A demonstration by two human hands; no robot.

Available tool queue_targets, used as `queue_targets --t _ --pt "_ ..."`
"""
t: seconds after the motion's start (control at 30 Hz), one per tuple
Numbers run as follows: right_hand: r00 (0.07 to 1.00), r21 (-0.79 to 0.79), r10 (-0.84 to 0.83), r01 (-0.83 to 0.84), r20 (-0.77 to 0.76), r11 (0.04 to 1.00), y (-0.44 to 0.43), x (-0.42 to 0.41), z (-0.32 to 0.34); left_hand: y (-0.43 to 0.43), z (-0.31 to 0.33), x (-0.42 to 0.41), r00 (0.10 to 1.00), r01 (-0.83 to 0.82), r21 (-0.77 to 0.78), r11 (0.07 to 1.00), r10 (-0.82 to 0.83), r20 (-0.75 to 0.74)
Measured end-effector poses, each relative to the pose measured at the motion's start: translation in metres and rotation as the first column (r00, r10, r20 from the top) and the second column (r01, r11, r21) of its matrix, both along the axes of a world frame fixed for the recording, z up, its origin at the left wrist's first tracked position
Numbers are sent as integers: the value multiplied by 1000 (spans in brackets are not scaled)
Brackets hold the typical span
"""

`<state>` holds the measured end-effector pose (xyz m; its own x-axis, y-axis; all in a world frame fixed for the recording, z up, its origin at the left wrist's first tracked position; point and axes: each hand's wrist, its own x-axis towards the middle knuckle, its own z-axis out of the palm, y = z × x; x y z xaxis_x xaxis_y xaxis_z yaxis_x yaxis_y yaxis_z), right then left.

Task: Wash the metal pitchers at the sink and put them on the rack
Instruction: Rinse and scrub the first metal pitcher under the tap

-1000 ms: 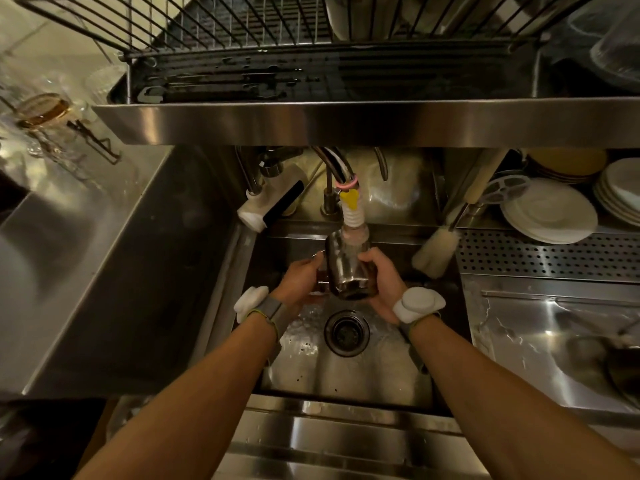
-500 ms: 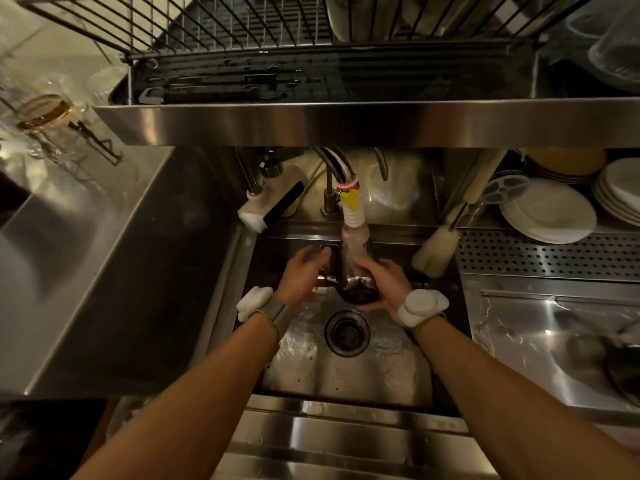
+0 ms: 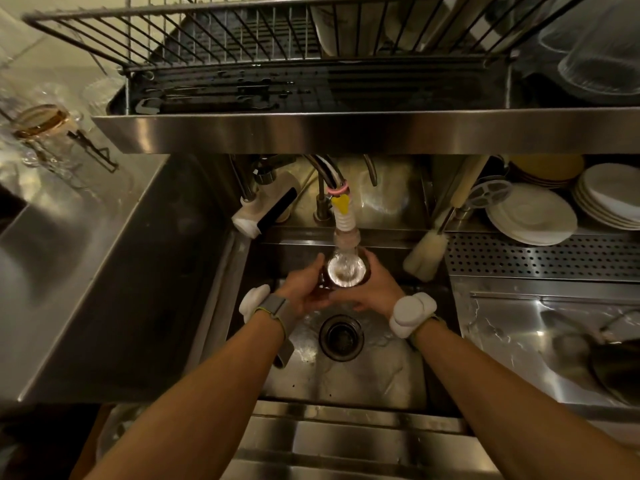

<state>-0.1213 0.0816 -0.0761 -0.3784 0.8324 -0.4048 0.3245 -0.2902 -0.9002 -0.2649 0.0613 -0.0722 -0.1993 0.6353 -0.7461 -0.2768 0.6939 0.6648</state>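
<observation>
A small metal pitcher (image 3: 346, 271) is held upright over the sink (image 3: 381, 372), its mouth right under the faucet nozzle (image 3: 344, 226), and water runs into it. My left hand (image 3: 304, 289) grips its left side and my right hand (image 3: 375, 289) wraps around its right side and bottom. The wire dish rack (image 3: 221, 46) sits on the steel shelf above the sink.
A drain (image 3: 341, 336) lies below the hands. A bottle brush (image 3: 426, 258) leans at the sink's right rim. Stacked white plates (image 3: 530, 216) sit on the perforated shelf at right. Glassware (image 3: 38, 123) stands on the left counter. A dark pan (image 3: 609, 362) lies in the right basin.
The pitcher has been turned from tilted sideways to upright, so its open mouth now faces the stream. Both hands have shifted slightly lower around it.
</observation>
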Motion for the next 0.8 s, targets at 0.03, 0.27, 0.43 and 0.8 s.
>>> queue_targets --t 0.03,0.27,0.43,0.8 --pt "1000 72 2 -4 17 997 -1 -2 -2 0 2 1 1000 4 -11 1000 -4 -5" --pt "970 243 11 -72 242 967 1 1 -5 -17 5 -25 933 222 -151 963 -255 -254" --pt "973 275 -78 16 216 961 8 -6 2 -23 -4 -41 905 136 -10 991 -128 -406" --pt "966 266 -48 -21 252 964 1 -9 1 -28 -18 -45 792 171 163 972 -37 -610"
